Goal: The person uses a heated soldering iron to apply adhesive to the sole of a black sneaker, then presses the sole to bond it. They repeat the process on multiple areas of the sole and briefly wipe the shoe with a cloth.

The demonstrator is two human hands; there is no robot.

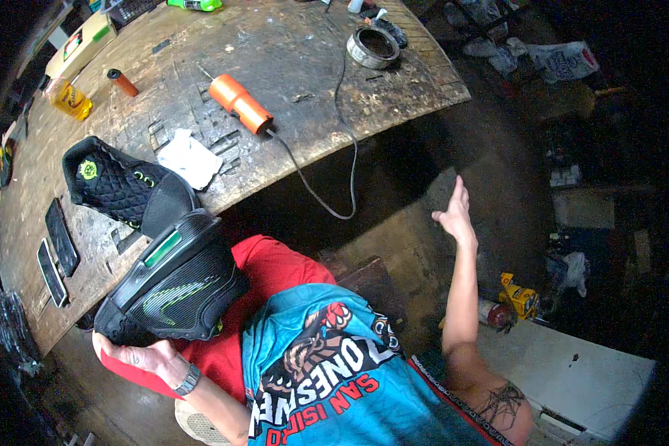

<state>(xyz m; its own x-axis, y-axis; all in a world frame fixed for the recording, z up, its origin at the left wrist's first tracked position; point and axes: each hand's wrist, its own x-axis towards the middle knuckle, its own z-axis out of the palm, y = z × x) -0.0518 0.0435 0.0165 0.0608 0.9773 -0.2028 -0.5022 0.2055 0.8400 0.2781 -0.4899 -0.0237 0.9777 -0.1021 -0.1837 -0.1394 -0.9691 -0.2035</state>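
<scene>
One black shoe [115,186] on scuffed wooden table [290,44], dim floor [394,238] alongside.

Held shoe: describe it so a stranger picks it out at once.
From the worn wooden table, go to its near edge, lower left: the left hand holds a black shoe. Its side bears a curved, green-edged mark, its sole a green strip; the quilted shoe on the table has a round green badge instead.

Tipped sideways at near left, the black shoe [201,276] flashed a lime-edged side mark [172,301], its thick, green-inset sole [137,273] turned far left!
</scene>
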